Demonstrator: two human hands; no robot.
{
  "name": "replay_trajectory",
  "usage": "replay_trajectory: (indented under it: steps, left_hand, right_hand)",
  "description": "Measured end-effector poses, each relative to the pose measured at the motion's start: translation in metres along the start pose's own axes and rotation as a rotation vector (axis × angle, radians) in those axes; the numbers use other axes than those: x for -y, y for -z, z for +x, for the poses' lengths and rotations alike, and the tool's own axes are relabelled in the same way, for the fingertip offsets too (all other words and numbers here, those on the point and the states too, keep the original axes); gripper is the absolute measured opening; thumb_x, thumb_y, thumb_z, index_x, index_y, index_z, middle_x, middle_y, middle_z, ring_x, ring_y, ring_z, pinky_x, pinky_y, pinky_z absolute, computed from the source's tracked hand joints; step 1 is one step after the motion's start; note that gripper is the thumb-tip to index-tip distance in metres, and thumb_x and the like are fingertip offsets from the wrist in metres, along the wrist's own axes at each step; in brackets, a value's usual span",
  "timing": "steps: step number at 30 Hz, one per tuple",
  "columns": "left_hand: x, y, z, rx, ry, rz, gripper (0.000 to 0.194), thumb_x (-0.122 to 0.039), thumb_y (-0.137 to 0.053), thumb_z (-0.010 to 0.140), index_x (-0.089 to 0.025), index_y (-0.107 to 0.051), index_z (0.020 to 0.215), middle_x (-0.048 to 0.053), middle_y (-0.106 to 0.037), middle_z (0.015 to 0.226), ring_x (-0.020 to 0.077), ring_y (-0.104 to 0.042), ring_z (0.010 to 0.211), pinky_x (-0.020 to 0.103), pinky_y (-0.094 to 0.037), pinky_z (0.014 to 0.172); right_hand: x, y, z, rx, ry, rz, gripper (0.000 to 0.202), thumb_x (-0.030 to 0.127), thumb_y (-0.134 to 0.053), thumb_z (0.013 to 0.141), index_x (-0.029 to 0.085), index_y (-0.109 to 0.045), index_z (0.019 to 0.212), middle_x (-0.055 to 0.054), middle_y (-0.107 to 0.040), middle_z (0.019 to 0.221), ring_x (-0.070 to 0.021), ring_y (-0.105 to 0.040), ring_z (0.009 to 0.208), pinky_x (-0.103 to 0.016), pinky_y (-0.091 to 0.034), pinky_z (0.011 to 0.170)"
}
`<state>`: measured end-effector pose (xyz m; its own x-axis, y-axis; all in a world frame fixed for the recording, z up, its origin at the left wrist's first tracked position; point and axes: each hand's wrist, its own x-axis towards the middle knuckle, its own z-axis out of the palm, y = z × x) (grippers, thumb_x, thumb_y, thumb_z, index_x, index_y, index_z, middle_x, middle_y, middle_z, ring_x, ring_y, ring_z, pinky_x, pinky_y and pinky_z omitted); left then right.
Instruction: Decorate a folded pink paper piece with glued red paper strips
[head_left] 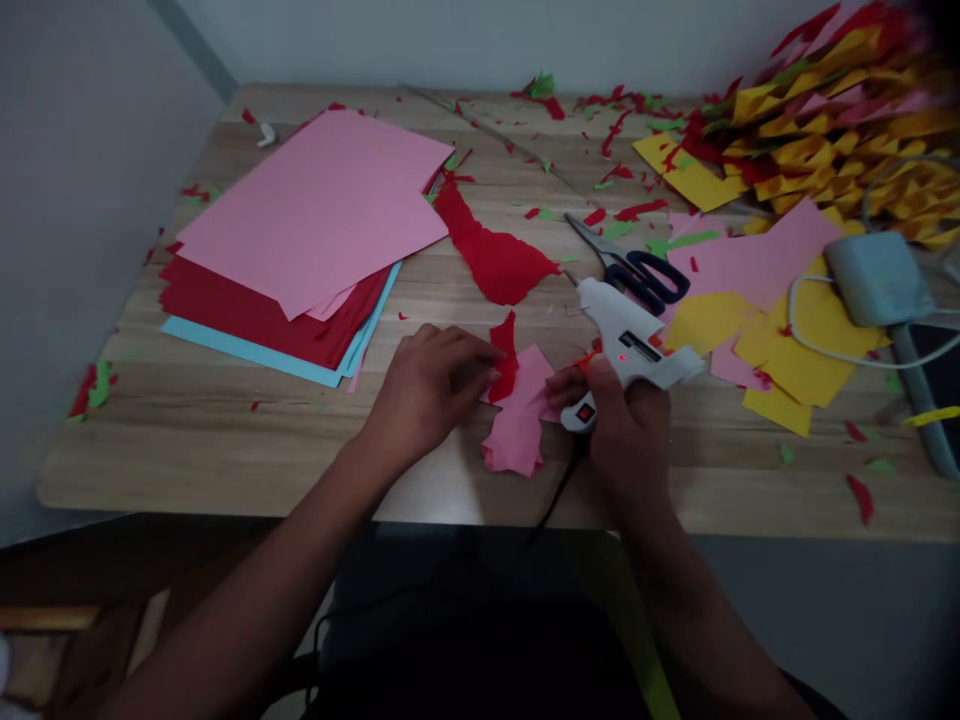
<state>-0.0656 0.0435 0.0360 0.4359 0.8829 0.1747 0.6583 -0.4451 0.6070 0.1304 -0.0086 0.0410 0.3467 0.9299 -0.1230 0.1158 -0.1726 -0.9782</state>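
My right hand (626, 415) is wrapped round a white hot glue gun (611, 320) with an orange trigger and a lit red light. Its nozzle points up and away over the table. My left hand (435, 385) pinches a small red paper piece (504, 360) between thumb and fingertips. That red strip lies over a pink paper cut-out (517, 430) near the table's front edge. Fingers of my right hand also reach the pink paper's right side. Beyond both hands rests a larger red paper cut-out (502, 262).
Pink, red and blue sheets (322, 210) are stacked at the left. Dark-handled scissors (637, 270) lie behind the glue gun. At the right are yellow paper pieces (795, 350), a white adapter (877, 275) with cable, a phone (926, 390) and a folded-paper pile (847, 120). Scraps are scattered about.
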Motion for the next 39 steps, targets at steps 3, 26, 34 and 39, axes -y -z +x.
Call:
replay_trajectory:
  steps: [3, 26, 34, 39]
  left_hand:
    - [0.002, -0.004, 0.006, 0.029, -0.014, 0.045, 0.013, -0.027, -0.069, 0.088, -0.027, -0.076, 0.099, 0.001, -0.074, 0.101, 0.0217, -0.060, 0.092, 0.040, -0.041, 0.084]
    - [-0.008, -0.005, 0.019, 0.117, -0.041, 0.057, 0.016, -0.035, -0.072, 0.086, -0.023, -0.070, 0.097, 0.003, -0.071, 0.105, 0.0247, -0.059, 0.098, 0.041, -0.040, 0.090]
    - [-0.006, -0.007, 0.018, -0.042, -0.052, -0.023, 0.018, -0.031, -0.074, 0.085, -0.021, -0.066, 0.097, 0.003, -0.069, 0.101, 0.0225, -0.059, 0.096, 0.038, -0.043, 0.088]
    - [-0.023, 0.013, -0.006, -0.259, -0.015, -0.205, 0.014, -0.028, -0.066, 0.092, -0.020, -0.064, 0.081, 0.003, -0.065, 0.094, 0.0181, -0.061, 0.093, 0.034, -0.047, 0.087]
  right_hand:
    - [0.000, 0.001, -0.004, 0.016, 0.018, -0.050, 0.042, 0.051, -0.055, 0.096, 0.018, -0.068, 0.073, -0.004, -0.073, 0.068, -0.0163, -0.069, 0.059, -0.028, -0.054, 0.057]
    - [-0.003, 0.000, -0.004, 0.013, 0.024, -0.024, 0.035, 0.048, -0.057, 0.095, 0.019, -0.066, 0.077, -0.003, -0.074, 0.068, -0.0157, -0.069, 0.058, -0.029, -0.054, 0.059]
    - [-0.006, 0.000, -0.002, 0.008, 0.067, -0.045, 0.040, 0.048, -0.055, 0.096, 0.018, -0.067, 0.073, -0.004, -0.073, 0.067, -0.0147, -0.067, 0.057, -0.027, -0.052, 0.058]
    - [-0.005, 0.001, -0.014, -0.022, 0.206, -0.065, 0.040, 0.048, -0.054, 0.097, 0.019, -0.070, 0.075, -0.002, -0.069, 0.065, -0.0161, -0.066, 0.060, -0.029, -0.052, 0.059]
